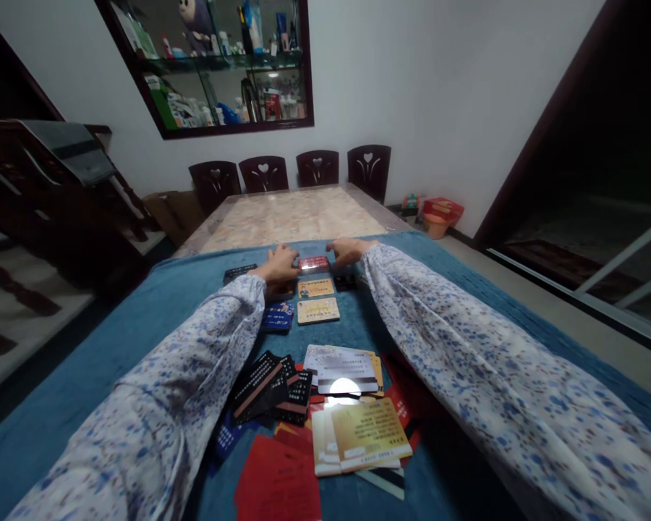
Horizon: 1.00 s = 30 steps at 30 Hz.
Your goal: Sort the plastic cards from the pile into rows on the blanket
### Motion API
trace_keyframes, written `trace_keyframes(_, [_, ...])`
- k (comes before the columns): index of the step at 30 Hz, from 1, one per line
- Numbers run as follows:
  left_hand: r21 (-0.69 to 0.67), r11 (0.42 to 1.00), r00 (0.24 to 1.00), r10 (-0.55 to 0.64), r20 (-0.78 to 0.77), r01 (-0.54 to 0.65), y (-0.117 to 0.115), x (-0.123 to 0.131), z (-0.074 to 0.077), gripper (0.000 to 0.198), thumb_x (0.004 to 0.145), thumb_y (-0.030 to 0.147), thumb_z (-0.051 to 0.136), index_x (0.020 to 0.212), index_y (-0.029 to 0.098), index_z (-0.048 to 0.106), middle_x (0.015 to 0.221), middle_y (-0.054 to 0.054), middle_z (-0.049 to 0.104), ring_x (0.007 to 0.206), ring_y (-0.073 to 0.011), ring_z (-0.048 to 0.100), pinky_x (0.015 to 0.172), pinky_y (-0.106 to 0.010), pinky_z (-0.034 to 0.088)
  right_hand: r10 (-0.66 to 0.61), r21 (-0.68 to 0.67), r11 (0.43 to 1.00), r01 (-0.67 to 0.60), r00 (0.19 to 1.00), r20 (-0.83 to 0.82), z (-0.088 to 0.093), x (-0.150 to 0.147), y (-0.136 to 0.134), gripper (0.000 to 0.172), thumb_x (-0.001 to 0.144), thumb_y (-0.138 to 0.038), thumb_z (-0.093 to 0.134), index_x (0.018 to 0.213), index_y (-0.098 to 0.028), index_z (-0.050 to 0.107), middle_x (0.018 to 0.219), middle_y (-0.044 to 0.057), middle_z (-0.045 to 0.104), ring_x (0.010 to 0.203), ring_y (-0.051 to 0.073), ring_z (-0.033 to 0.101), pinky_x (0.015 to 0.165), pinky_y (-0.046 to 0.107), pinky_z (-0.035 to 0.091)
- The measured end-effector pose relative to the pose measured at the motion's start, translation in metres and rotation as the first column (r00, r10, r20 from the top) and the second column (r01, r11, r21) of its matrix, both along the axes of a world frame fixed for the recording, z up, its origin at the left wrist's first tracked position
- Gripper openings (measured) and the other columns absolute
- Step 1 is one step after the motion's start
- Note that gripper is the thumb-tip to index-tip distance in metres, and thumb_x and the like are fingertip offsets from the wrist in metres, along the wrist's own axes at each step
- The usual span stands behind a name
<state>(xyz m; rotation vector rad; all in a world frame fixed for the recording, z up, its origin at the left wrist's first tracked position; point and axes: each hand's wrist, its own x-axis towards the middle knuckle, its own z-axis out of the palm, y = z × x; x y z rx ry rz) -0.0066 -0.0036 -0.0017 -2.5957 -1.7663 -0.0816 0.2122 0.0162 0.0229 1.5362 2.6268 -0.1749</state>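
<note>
My left hand (279, 265) reaches to the far side of the blue cloth, fingers bent and apart at the left edge of a red card (313, 265). Just off that card's right edge is my right hand (348, 252), its fingers curled but apart. Nothing shows in either hand. Nearer me in the same column lie a yellow card (315, 288) and a cream card (318, 311). Blue cards (277, 317) sit below my left wrist, black cards (239, 273) left of it. Partly covered by my right wrist is a dark card (345, 282).
Loose cards spread close to me: black striped ones (260, 387), silver ones (347, 370), gold ones (372, 434) and red ones (279, 477). The blue cloth (157, 347) covers the near part of a marble-look table (293, 213). Several dark chairs (369, 170) stand at its far end.
</note>
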Motion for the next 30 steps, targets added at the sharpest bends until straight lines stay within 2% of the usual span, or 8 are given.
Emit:
trace_keyframes(5, [0.061, 0.998, 0.997, -0.033, 0.067, 0.029, -0.011, -0.004, 0.0, 0.032, 0.081, 0.027, 0.058, 0.111, 0.016, 0.066, 0.124, -0.016, 0.065, 0.129, -0.0375, 0.046, 0.102, -0.05, 0.038, 0.001, 0.089, 0.996, -0.001, 1.0, -0.005, 0.006, 0.008, -0.014, 0.06, 0.079, -0.016, 0.069, 0.138, -0.011, 0.06, 0.108, 0.012, 0.076, 0.101, 0.024, 0.07, 0.084, 0.027, 0.049])
trace_keyframes(14, [0.154, 0.986, 0.989, -0.089, 0.122, 0.069, -0.039, -0.005, 0.001, 0.006, 0.085, 0.022, 0.055, 0.085, 0.019, 0.06, 0.11, -0.012, 0.065, 0.118, -0.0329, 0.048, 0.098, -0.049, 0.037, 0.006, 0.218, 0.976, 0.004, 0.999, -0.043, 0.009, 0.014, -0.044, 0.035, 0.089, -0.022, 0.063, 0.123, -0.018, 0.067, 0.116, 0.013, 0.074, 0.106, 0.024, 0.067, 0.082, 0.028, 0.045])
trace_keyframes(22, [0.162, 0.984, 0.993, -0.086, 0.084, 0.071, -0.072, -0.003, 0.009, 0.007, 0.087, 0.021, 0.054, 0.087, 0.018, 0.061, 0.109, -0.014, 0.064, 0.12, -0.0348, 0.048, 0.095, -0.05, 0.039, 0.048, 0.241, 0.97, -0.043, 0.999, -0.014, 0.009, 0.014, -0.077, 0.028, 0.092, -0.022, 0.057, 0.116, -0.022, 0.071, 0.108, 0.009, 0.076, 0.095, 0.022, 0.068, 0.069, 0.027, 0.039])
trace_keyframes(30, [0.169, 0.983, 0.987, -0.096, 0.128, 0.073, -0.106, 0.0, 0.006, 0.01, 0.088, 0.019, 0.053, 0.089, 0.018, 0.063, 0.11, -0.014, 0.065, 0.121, -0.0341, 0.047, 0.094, -0.049, 0.039, 0.086, 0.236, 0.968, -0.081, 0.996, -0.01, 0.007, 0.019, -0.114, 0.025, 0.09, -0.02, 0.057, 0.11, -0.021, 0.072, 0.102, 0.009, 0.077, 0.088, 0.021, 0.066, 0.065, 0.027, 0.032])
